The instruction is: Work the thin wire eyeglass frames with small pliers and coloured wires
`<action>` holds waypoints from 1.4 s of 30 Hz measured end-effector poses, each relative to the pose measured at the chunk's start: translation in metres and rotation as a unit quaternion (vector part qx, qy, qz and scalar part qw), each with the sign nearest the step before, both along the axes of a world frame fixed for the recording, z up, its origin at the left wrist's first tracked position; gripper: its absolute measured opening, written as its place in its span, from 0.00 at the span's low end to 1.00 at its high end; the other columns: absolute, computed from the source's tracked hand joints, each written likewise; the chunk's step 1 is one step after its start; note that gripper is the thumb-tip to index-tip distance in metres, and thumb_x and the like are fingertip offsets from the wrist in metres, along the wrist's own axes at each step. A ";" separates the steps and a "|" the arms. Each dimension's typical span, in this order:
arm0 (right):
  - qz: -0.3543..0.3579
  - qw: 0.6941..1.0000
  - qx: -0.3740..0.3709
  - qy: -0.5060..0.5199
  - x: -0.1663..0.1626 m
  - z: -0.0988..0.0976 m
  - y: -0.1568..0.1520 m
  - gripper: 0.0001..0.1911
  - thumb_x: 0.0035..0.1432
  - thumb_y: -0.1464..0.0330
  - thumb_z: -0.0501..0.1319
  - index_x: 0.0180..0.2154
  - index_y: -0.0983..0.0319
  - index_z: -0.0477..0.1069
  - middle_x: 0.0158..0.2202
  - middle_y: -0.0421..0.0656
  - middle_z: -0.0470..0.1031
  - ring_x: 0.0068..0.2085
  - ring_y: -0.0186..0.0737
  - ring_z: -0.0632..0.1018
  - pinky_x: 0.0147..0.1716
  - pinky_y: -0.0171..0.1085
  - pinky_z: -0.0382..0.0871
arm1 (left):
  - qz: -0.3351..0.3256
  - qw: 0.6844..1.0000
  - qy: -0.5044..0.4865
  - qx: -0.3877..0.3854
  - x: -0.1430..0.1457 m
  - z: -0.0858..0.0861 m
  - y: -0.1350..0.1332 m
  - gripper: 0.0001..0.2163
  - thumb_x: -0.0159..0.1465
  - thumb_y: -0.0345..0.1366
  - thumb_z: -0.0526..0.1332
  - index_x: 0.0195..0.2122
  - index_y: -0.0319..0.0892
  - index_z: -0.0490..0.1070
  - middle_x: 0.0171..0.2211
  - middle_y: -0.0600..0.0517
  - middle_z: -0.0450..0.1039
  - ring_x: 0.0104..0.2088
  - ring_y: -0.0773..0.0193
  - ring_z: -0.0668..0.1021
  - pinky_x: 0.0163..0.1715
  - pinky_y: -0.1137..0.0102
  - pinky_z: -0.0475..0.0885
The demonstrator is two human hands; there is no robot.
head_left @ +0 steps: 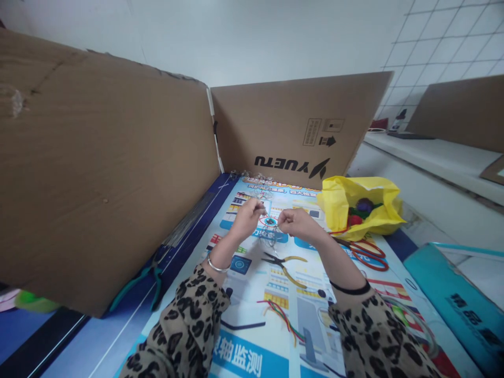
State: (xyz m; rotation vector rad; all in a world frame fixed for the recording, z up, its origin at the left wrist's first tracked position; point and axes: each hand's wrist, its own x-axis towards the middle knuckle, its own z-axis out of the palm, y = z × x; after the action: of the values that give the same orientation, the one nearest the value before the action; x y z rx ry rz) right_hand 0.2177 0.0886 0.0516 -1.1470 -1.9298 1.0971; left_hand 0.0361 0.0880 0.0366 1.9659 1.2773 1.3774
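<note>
My left hand point(251, 214) and my right hand point(297, 223) face each other over the middle of the printed mat, fingers pinched. Between and just below them hangs a thin, silvery, bent wire point(269, 234); both pinches appear to be on it, though its fine shape is hard to make out. Just nearer to me lie pliers point(282, 262) with yellow handles, jaws pointing left. Closer still rests a small bundle of coloured cords point(284, 317), red, yellow and green. Past my hands, more tangled wire pieces point(252, 176) lie along the cardboard's foot.
Cardboard panels point(275, 121) stand at the left and back. At right sit a yellow bag point(334, 202) with yarn balls, red-handled scissors point(370, 254) and a teal box point(449, 304). Teal-handled pliers point(153, 278) and straight wires point(192, 215) lie by the left panel.
</note>
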 end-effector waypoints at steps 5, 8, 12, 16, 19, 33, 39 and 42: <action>-0.001 0.999 0.028 -0.035 0.003 -0.005 0.005 0.02 0.37 0.72 0.57 0.19 0.61 0.67 0.16 0.35 0.66 0.20 0.30 0.66 0.18 0.30 0.56 | 0.015 0.999 0.022 -0.026 -0.015 0.001 0.006 0.04 0.57 0.27 0.53 0.27 0.41 0.64 0.24 0.55 0.70 0.27 0.67 0.73 0.31 0.71 0.65; -0.005 0.999 0.027 -0.042 0.002 -0.007 0.006 0.02 0.38 0.71 0.56 0.22 0.61 0.67 0.16 0.35 0.66 0.20 0.31 0.67 0.18 0.30 0.57 | -0.033 0.996 0.062 -0.053 -0.021 -0.001 0.008 0.04 0.56 0.29 0.55 0.26 0.41 0.66 0.21 0.56 0.70 0.25 0.67 0.73 0.27 0.73 0.65; 0.009 0.999 0.014 -0.047 0.001 -0.008 0.005 0.03 0.39 0.71 0.57 0.23 0.61 0.67 0.16 0.35 0.67 0.20 0.32 0.68 0.18 0.30 0.59 | -0.092 0.987 0.110 -0.070 -0.022 -0.001 0.006 0.08 0.53 0.26 0.55 0.31 0.41 0.71 0.28 0.54 0.73 0.27 0.67 0.74 0.28 0.74 0.67; 0.022 0.999 -0.003 -0.035 0.003 -0.007 0.004 0.03 0.40 0.71 0.57 0.24 0.62 0.67 0.18 0.36 0.69 0.20 0.32 0.70 0.19 0.30 0.60 | -0.120 0.981 0.141 -0.059 -0.015 0.000 0.001 0.15 0.50 0.24 0.57 0.39 0.43 0.72 0.37 0.51 0.74 0.30 0.66 0.74 0.33 0.73 0.68; 0.029 0.999 -0.017 -0.022 0.005 -0.006 0.004 0.04 0.41 0.72 0.57 0.25 0.62 0.67 0.19 0.37 0.70 0.20 0.31 0.70 0.18 0.30 0.60 | -0.141 0.974 0.165 -0.060 -0.007 -0.002 -0.004 0.12 0.49 0.25 0.60 0.35 0.43 0.74 0.34 0.52 0.74 0.29 0.66 0.74 0.31 0.73 0.67; 0.061 0.997 -0.053 0.015 0.007 -0.001 0.002 0.04 0.41 0.72 0.57 0.25 0.63 0.67 0.19 0.36 0.69 0.20 0.30 0.69 0.19 0.30 0.60 | -0.139 0.972 0.176 -0.070 0.014 -0.016 -0.006 0.02 0.49 0.29 0.63 0.24 0.42 0.71 0.23 0.54 0.70 0.26 0.65 0.70 0.28 0.72 0.62; 0.059 0.997 -0.045 0.019 0.009 0.000 0.002 0.03 0.42 0.72 0.58 0.25 0.63 0.67 0.19 0.36 0.68 0.21 0.29 0.68 0.20 0.30 0.60 | -0.150 0.977 0.112 -0.105 0.017 -0.018 -0.006 0.03 0.48 0.28 0.62 0.23 0.40 0.68 0.21 0.57 0.67 0.24 0.69 0.68 0.25 0.74 0.61; 0.052 0.998 -0.036 0.021 0.011 -0.001 0.005 0.02 0.42 0.72 0.59 0.25 0.63 0.67 0.19 0.36 0.67 0.22 0.30 0.68 0.20 0.30 0.60 | -0.166 0.974 0.063 -0.142 0.016 -0.020 -0.006 0.03 0.50 0.30 0.61 0.24 0.40 0.66 0.19 0.58 0.65 0.20 0.72 0.68 0.21 0.76 0.61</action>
State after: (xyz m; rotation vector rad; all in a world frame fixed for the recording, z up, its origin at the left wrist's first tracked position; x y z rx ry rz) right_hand 0.2289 0.0932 0.0506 -1.0632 -1.9494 1.2463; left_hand 0.0521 0.0819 0.0167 1.9759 1.0665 0.8714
